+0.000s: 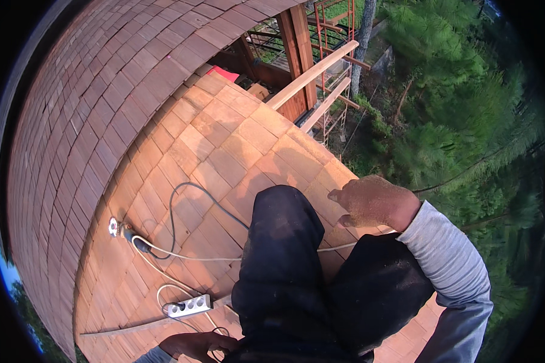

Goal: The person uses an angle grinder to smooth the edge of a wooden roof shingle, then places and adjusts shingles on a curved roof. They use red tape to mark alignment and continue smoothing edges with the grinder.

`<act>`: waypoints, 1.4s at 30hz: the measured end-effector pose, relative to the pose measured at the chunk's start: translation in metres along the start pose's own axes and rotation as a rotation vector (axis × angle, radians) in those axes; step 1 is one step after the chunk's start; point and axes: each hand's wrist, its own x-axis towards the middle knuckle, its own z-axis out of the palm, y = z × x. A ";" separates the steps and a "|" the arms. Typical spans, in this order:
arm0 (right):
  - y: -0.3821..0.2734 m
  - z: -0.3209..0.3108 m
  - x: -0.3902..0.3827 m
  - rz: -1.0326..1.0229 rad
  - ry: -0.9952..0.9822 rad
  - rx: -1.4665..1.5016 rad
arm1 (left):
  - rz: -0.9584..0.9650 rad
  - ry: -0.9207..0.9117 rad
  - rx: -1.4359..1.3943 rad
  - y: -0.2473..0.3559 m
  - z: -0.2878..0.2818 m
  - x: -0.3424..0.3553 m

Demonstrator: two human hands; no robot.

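My right hand (375, 202) is over the roof shingles beside my right knee, forefinger and thumb apart, with nothing visible between them. My left hand (198, 346) is low at the bottom edge by my left thigh, its fingers loosely curled with a gap between them; part of it is cut off. A dark cable (222, 330) loops close to its fingertips. Just beyond that hand, a white power strip (189, 306) lies on the shingles with a dark plug in it. Farther left rests a corded power tool (137, 239) with a pale disc at its end.
I sit on sloping wooden shingles (194, 139). A darker shingled roof (121, 78) rises at the left. A pale cord (194, 259) runs under my legs. A thin wooden batten (133, 328) lies below the strip. Beyond the roof edge are timber beams (313, 74), red scaffolding (352, 18) and trees (466, 109).
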 end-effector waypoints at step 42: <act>0.009 0.001 -0.004 0.026 -0.050 -0.007 | 0.105 -0.034 -0.018 0.024 -0.019 0.018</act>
